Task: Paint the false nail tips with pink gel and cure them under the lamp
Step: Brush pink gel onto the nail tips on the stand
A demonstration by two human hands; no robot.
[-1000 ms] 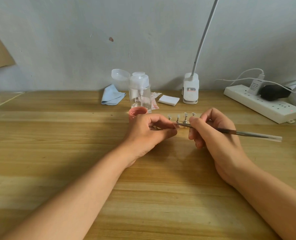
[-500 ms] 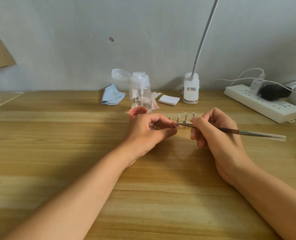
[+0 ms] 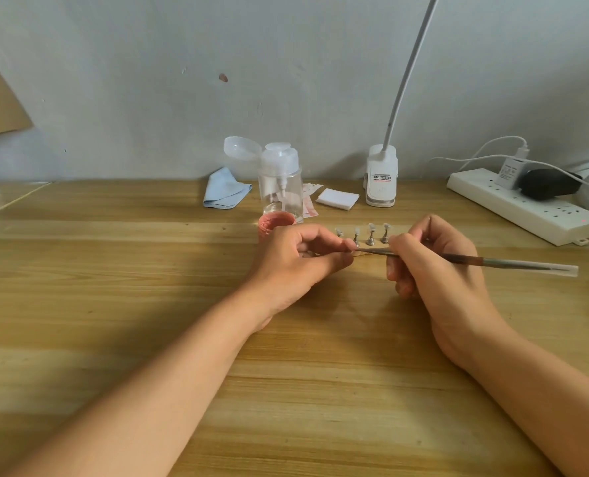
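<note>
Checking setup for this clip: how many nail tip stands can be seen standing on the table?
4, in one row: leftmost stand, second stand, third stand, rightmost stand. A fifth may be hidden in the left hand.

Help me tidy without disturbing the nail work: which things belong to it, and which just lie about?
In use: thin long-handled brush in the right hand; row of small metal stands with clear nail tips; round pink gel pot; white clip-on gooseneck lamp, probably.
Lying about: clear plastic pump bottle; folded blue cloth; white square pad; white power strip.
</note>
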